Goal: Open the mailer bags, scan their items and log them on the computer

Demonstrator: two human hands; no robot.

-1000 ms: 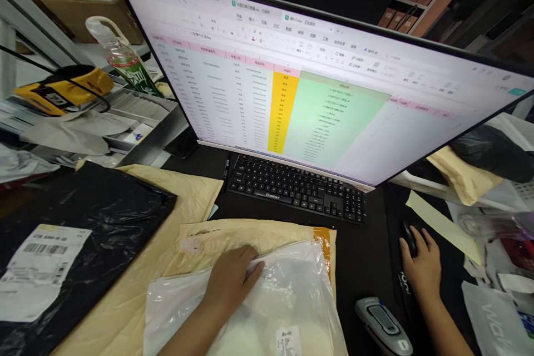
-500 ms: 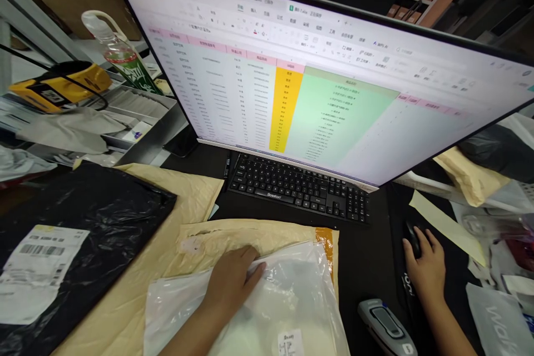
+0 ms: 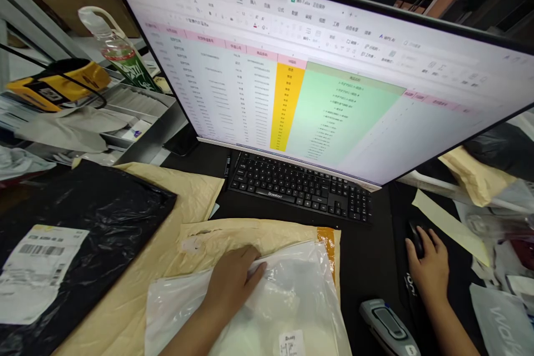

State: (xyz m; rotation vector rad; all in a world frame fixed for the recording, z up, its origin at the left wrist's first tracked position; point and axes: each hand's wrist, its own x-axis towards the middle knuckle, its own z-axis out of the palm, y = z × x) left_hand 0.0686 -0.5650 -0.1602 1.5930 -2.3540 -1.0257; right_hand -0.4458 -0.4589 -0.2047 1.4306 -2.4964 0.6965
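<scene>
The left hand [image 3: 236, 275] lies on the upper edge of a white plastic bag [image 3: 296, 289], fingers bent and thumb set apart across the film; whether it pinches the edge or merely presses on it, I cannot tell. The bag rests on a yellow padded envelope [image 3: 267, 228], with orange tape [image 3: 329, 242] at the envelope's corner toward two o'clock from that hand. A small printed label [image 3: 292, 342] sits low on the bag, at about five o'clock.

Off at three o'clock, the right hand [image 3: 429, 267] clasps a black mouse [image 3: 414, 233], thumb along its flank and fingers curved over it, on a dark mat [image 3: 403, 289] with white lettering. A pale yellow strip [image 3: 453, 228] lies just beside this hand at one o'clock, a translucent pouch [image 3: 500, 317] at four.

Seen from the left hand, a grey scanner [image 3: 390, 325] rests on the black counter [image 3: 362, 261] between three and four o'clock. The keyboard [image 3: 300, 186] is at one o'clock, below a monitor [image 3: 233, 94] showing a spreadsheet. At nine o'clock a black parcel [image 3: 112, 222] with a white label [image 3: 39, 272] overlaps a second padded envelope [image 3: 192, 186]. A bottle [image 3: 131, 67] stands tilted at eleven.
</scene>
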